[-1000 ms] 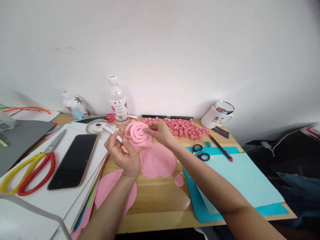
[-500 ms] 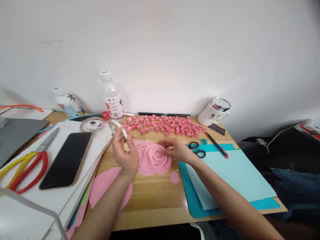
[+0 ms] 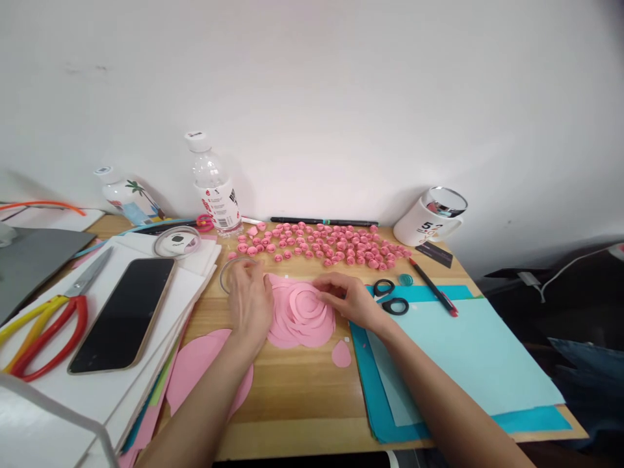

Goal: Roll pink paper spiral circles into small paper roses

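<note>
My left hand (image 3: 251, 302) is palm down on the wooden table (image 3: 302, 396), its fingers closed on a clear tape ring (image 3: 230, 273) that rests on the tabletop. My right hand (image 3: 348, 299) lies with its fingers stretched flat on a stack of pink paper spirals (image 3: 302, 318) between the two hands. A heap of small pink paper roses (image 3: 316, 246) lies just beyond the spirals. A small pink scrap (image 3: 341, 354) sits in front of the stack.
A phone (image 3: 121, 312) and red-and-yellow scissors (image 3: 43, 325) lie on white boards at the left, with a tape disc (image 3: 176, 242). Two bottles (image 3: 214, 188) (image 3: 124, 195) and a mug (image 3: 429, 221) stand by the wall. Small black scissors (image 3: 390, 296), a red pen (image 3: 433, 286) and blue sheets (image 3: 463, 357) lie right. A pink circle (image 3: 205, 370) lies front left.
Both hands have come down to the table. The right hand laid the pink spiral on the stack; the left hand lowered the tape ring from mid-air to the tabletop.
</note>
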Available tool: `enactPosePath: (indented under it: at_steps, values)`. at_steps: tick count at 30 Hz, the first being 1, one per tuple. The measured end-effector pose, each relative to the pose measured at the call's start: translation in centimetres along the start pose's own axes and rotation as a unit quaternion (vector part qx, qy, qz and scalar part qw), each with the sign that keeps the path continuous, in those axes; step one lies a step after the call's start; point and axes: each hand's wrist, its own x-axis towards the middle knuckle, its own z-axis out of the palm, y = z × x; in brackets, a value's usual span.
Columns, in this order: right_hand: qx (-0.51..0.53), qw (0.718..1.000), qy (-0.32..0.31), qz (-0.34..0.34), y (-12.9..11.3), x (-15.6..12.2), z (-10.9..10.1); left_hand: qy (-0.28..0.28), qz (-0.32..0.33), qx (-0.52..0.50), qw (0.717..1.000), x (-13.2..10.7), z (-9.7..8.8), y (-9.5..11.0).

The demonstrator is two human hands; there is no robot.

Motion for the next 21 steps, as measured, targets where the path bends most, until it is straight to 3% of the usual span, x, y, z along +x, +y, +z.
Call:
enactPosePath:
  at_steps: [4, 7, 9, 13, 16, 21]
  values:
    - [0.024, 0.999, 0.017, 0.011, 0.0, -0.3, 0.4, 0.02, 0.077, -0.083, 0.993, 0.1, -0.1, 0.2]
    - [0.058, 0.998, 0.029, 0.015, -0.3, -0.3, 0.7, -0.082, 0.134, -0.184, 0.97, -0.2, 0.1, 0.5]
    - [0.098, 0.994, 0.042, 0.016, -0.5, -0.3, 0.7, -0.146, 0.135, -0.215, 0.956, -0.4, 0.1, 0.8]
    - [0.199, 0.978, 0.064, 0.017, -0.9, -0.1, 0.5, -0.147, 0.084, -0.268, 0.948, -0.3, -0.5, 1.4]
    - [0.217, 0.974, 0.067, 0.026, -0.9, 0.1, 0.4, -0.12, -0.026, -0.316, 0.941, 0.2, -1.5, 1.8]
    - [0.17, 0.982, 0.041, 0.065, -0.7, 0.1, 0.3, -0.128, -0.122, -0.456, 0.872, 0.8, -2.3, 2.1]
